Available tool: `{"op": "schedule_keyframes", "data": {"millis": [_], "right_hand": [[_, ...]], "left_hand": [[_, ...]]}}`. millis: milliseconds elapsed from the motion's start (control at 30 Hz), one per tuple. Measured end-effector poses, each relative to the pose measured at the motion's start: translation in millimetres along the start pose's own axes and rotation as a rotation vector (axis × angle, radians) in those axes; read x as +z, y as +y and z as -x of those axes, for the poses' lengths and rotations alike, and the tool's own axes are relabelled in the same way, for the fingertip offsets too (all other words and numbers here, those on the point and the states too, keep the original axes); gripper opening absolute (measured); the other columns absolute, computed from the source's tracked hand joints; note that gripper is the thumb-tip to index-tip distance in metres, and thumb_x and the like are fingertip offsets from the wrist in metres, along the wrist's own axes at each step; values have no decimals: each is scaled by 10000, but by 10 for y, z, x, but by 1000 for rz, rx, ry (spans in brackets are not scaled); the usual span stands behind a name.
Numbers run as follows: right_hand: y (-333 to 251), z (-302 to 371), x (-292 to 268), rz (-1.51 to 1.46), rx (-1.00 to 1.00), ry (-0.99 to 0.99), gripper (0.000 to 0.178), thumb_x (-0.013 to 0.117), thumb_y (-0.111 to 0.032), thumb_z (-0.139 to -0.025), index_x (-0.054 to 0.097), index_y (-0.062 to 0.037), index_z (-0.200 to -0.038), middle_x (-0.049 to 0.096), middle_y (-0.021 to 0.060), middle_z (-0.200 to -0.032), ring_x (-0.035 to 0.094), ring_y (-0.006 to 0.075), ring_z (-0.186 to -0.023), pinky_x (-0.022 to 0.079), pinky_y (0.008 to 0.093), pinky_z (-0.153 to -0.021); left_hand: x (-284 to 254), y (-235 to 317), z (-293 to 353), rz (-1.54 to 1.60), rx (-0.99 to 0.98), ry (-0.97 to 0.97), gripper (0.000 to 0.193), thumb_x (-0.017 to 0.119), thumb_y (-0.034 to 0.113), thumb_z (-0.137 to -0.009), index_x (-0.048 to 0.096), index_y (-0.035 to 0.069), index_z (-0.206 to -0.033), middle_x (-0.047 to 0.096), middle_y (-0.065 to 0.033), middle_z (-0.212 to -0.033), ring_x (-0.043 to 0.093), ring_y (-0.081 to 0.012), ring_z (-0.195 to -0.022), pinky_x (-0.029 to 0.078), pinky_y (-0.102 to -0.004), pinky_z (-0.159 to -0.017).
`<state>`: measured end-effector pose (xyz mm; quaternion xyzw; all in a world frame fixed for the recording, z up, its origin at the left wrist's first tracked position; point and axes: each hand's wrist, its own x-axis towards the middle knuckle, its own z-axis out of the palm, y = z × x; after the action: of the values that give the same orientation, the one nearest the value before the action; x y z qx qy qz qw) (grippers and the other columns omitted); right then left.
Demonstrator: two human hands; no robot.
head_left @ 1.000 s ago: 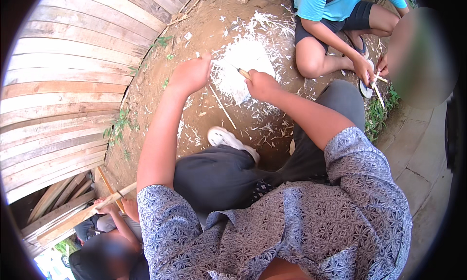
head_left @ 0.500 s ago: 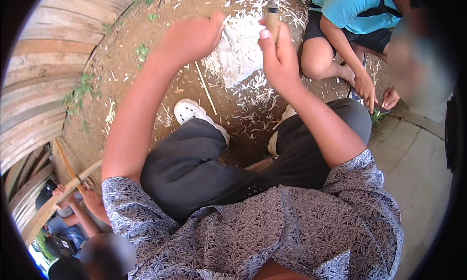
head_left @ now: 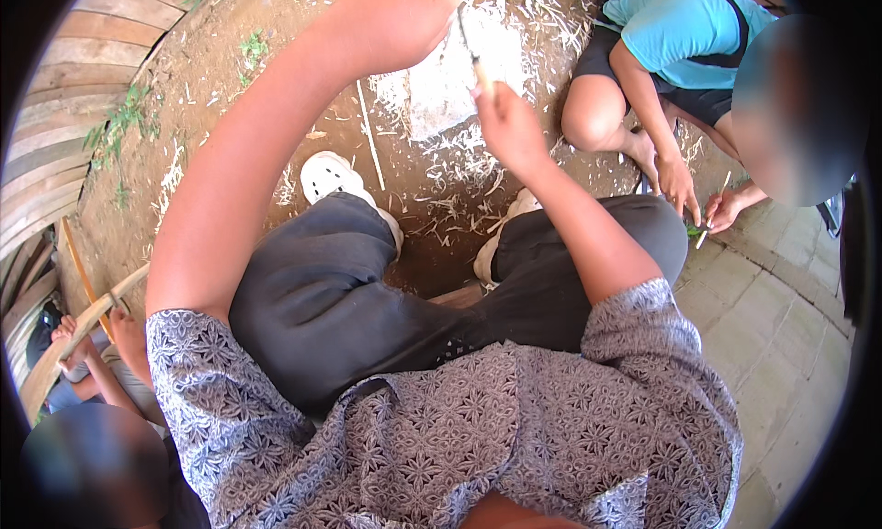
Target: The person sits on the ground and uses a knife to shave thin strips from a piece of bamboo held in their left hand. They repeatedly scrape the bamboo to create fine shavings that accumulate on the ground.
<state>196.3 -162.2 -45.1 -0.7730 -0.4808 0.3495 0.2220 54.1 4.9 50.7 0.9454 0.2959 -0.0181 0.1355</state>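
My right hand (head_left: 511,132) is wrapped round the pale handle of a knife (head_left: 483,73). Its thin dark blade (head_left: 467,34) points up and left, toward my left hand (head_left: 404,25), and its tip reaches close to those fingers. My left hand is closed, near the top edge of the picture; whatever is in its fingers is hidden. Below both hands lies a whitish sheet (head_left: 441,102) on the ground, strewn with pale wood shavings (head_left: 469,143).
A thin pale stick (head_left: 370,138) lies on the dirt beside my white clog (head_left: 331,175). At right a crouching person in a turquoise shirt (head_left: 684,28) holds a thin strip. Another person works at lower left by a wooden beam (head_left: 78,331). Plank wall (head_left: 83,79) at left.
The knife has swung from nearly upright to leaning left, its blade now near my left hand. My right hand has come lower and left; the left has risen in the picture. The view has shifted somewhat.
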Motion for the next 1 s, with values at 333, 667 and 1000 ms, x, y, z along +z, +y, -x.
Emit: {"op": "schedule_keyframes", "data": {"millis": [333,667,1000], "right_hand": [[164,29,80,-340,-244,286,383,497,-355,-1064,567,21,-1049,682,288,-911,681,436,-815,521,490,-784],[249,9,172,-265,-251,259,394,472,-351,-1079,570,26,-1015,633,198,-821,623,323,-795,483,424,-745],[241,-1,269,264,3,-198,297,466,-259,-1083,540,27,-1066,628,158,-817,611,259,-709,497,403,-684]], "left_hand": [[-11,65,28,62,-34,24,445,329,251,-1058,645,-62,-1037,683,-352,-1011,667,-505,-983,514,-568,-906],[64,38,45,-1,6,15,350,417,188,-1000,665,-51,-939,689,-334,-988,682,-474,-959,527,-562,-876],[50,-69,82,-51,-28,21,309,442,185,-990,636,-55,-988,693,-316,-943,686,-475,-874,552,-557,-786]]}}
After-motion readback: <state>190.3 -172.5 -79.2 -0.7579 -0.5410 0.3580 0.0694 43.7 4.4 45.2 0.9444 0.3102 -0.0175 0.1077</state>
